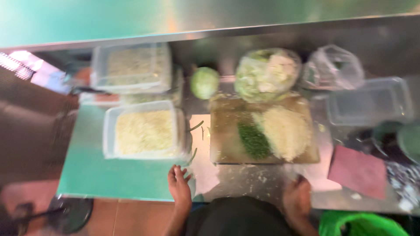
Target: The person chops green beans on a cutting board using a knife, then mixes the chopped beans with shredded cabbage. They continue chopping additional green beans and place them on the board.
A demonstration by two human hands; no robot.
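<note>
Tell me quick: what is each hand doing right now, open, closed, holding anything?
Left hand: open, fingers spread, holding nothing, resting at the counter edge.
Right hand: near the counter's front edge below the cutting board; too blurred to tell open or closed.

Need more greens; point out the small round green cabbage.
The small round green cabbage sits mid-counter, between the stacked clear tubs and the bagged cabbage.

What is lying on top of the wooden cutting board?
On the cutting board lie a pile of pale shredded cabbage and a smaller heap of chopped green vegetable beside it. The board surface under both piles is covered; the picture is blurred.
</note>
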